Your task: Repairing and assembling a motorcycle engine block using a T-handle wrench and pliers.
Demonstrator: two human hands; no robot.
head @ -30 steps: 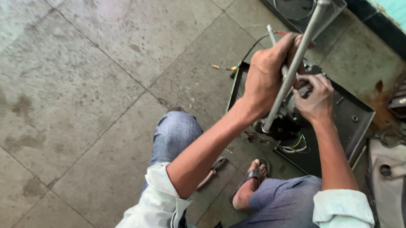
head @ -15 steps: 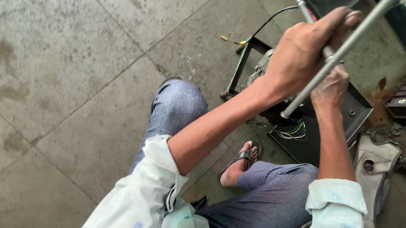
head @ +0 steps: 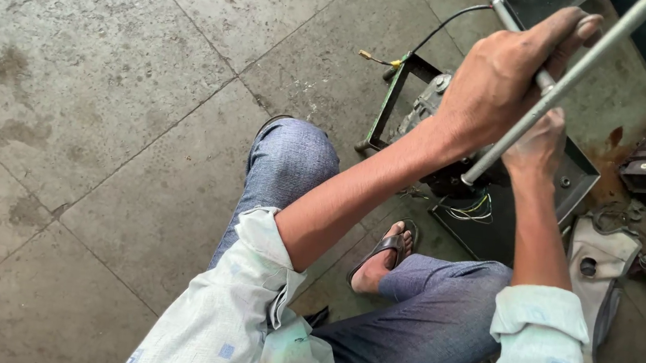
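Head view, steeply downward, close over lap, possibly tilted

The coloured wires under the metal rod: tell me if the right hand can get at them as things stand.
Probably yes. The right hand sits low on the metal rod, just above the coloured wires, with nothing between. It would first have to release its grip on the rod.

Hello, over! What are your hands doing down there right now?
Left hand gripping long metal rod, angled down into dark machine part. Right hand low on rod near its base. Coloured wires loose beside it, foot in sandal close by.
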